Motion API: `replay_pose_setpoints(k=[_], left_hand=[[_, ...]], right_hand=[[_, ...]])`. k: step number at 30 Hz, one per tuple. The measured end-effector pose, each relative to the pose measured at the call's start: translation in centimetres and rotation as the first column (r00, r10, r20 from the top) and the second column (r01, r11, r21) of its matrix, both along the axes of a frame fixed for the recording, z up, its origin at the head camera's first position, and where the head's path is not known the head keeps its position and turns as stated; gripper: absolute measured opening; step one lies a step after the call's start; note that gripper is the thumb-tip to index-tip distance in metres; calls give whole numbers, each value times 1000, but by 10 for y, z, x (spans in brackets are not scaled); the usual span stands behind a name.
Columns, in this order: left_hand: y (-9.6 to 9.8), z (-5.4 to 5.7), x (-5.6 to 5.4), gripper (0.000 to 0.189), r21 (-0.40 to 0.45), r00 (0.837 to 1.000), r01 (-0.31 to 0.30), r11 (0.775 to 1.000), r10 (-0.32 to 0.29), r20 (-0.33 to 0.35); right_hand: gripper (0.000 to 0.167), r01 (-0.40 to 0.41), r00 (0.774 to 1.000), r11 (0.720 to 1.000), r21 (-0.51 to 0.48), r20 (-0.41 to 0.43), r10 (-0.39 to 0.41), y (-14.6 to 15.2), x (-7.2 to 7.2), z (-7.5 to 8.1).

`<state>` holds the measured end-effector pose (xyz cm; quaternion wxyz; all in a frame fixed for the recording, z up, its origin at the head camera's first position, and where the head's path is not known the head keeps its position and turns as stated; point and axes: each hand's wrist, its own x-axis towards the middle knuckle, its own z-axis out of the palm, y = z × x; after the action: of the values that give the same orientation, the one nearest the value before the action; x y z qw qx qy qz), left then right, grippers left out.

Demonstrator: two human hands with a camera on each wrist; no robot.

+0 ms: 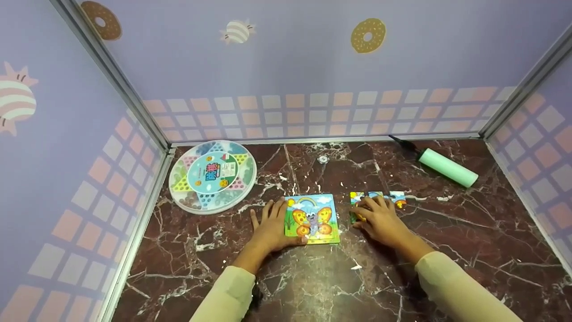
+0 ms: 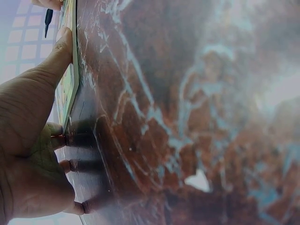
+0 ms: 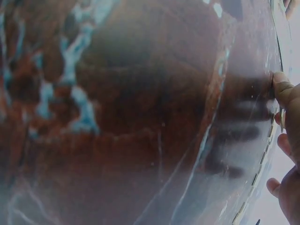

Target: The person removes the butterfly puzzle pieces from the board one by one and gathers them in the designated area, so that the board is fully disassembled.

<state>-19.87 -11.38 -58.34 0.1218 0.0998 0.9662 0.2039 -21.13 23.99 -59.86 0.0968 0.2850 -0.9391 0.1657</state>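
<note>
A square butterfly picture puzzle board (image 1: 313, 214) lies flat on the dark marbled table. My left hand (image 1: 271, 228) rests at its lower left corner, fingers spread along the left side and thumb (image 2: 61, 51) on the bottom edge. To the right, my right hand (image 1: 380, 221) bends over a small group of jigsaw pieces, its fingers and thumb around an orange and green puzzle piece (image 1: 360, 218). The hand partly covers this group. Beyond the knuckles a blue and orange puzzle piece (image 1: 397, 198) shows. The right wrist view catches fingertips (image 3: 281, 86) at the table surface.
A round Chinese checkers case (image 1: 213, 176) lies at the back left. A pale green cylinder with a black nozzle (image 1: 448, 167) lies at the back right. Near the back wall (image 1: 313, 116) is a small round metal-looking thing (image 1: 322, 159). Patterned panels enclose three sides.
</note>
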Motion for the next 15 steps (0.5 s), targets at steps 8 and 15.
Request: replay_pose_setpoints(k=[8, 15], left_hand=[[1, 0, 0, 130, -2, 1000, -13, 1000, 13, 8], [1, 0, 1, 132, -3, 1000, -13, 1000, 13, 7]], right_hand=[[39, 5, 1000, 1000, 6, 30, -6, 2, 0, 0], [39, 4, 1000, 1000, 18, 29, -5, 3, 0, 0]])
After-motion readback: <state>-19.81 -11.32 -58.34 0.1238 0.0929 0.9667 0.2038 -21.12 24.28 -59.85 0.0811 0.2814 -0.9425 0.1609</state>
